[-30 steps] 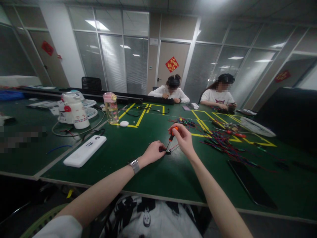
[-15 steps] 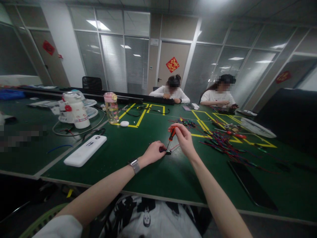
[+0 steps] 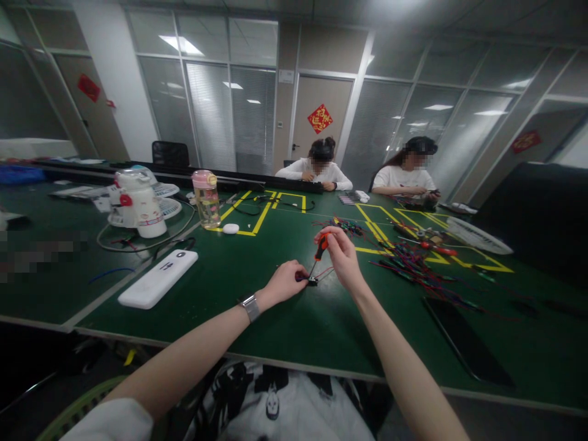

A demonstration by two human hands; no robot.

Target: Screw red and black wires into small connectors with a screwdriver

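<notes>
In the head view, my right hand (image 3: 343, 256) is closed round the handle of an orange and black screwdriver (image 3: 322, 246). The tool leans slightly, its thin shaft pointing down to a small dark part with wires (image 3: 313, 282) on the green tabletop. My left hand (image 3: 287, 280) rests on the table just left of that part. Its fingertips pinch the dark wires (image 3: 301, 278) leading into it. A thin red wire (image 3: 325, 271) runs from the part toward the right, below my right hand. Whether the screwdriver's tip sits in a screw is too small to tell.
Right of my hands lies a heap of red and dark wires (image 3: 418, 266), with a black phone-like slab (image 3: 463, 337) nearer me. A white power bank-like box (image 3: 158, 278), bottle (image 3: 206, 199) and white jug (image 3: 147, 205) stand left. Two people (image 3: 316, 171) work across the table.
My right hand and the screwdriver's handle have shifted very slightly to the right. The left hand and the small part stay in place.
</notes>
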